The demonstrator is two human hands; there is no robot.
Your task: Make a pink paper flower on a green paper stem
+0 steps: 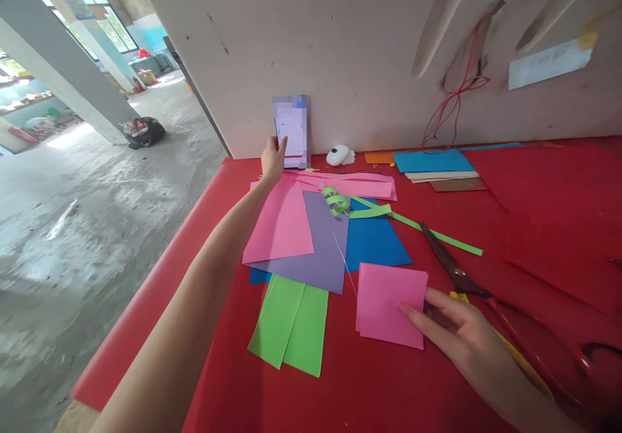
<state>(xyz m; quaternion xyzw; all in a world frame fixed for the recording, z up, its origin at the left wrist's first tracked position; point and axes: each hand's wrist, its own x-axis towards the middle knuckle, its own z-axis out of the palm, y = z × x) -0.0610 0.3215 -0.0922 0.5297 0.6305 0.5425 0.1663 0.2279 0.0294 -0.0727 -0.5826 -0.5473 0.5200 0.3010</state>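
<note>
Broadly, the red surface (pixel 379 387) runs from the pale wall (pixel 340 44) at the back toward the person. Its left edge slants away beside the arm and drops to the concrete floor (pixel 72 225). The near middle of the surface is bare and gives the most free room. A large loose red sheet (pixel 558 212) covers the right side.

Coloured papers overlap in the centre. A pink sheet (pixel 282 222) lies on a purple sheet (pixel 325 245), with a blue sheet (pixel 372 238) just beside it and two green sheets (pixel 291 329) fanning out below toward the near edge.

The scissors (pixel 457 274) lie on a diagonal, blades pointing away and to the left, red handles near the right wrist. A thin green strip (pixel 437 235) runs alongside them.

The pink square (pixel 389 303) lies flat just right of the green sheets, its sides slightly skewed to the surface edge. The right hand (pixel 451 329) rests on the square's right edge, its grip apart, fingers laid flat and clamped on nothing.

At the back the phone (pixel 291 131) stands upright against the wall, long axis vertical, screen toward the person. The left hand (pixel 273 159), arm stretched out, touches the phone's lower left edge. Whether its grip closes on the phone cannot be told.

A small white object (pixel 340 155) sits just right of the phone.
</note>
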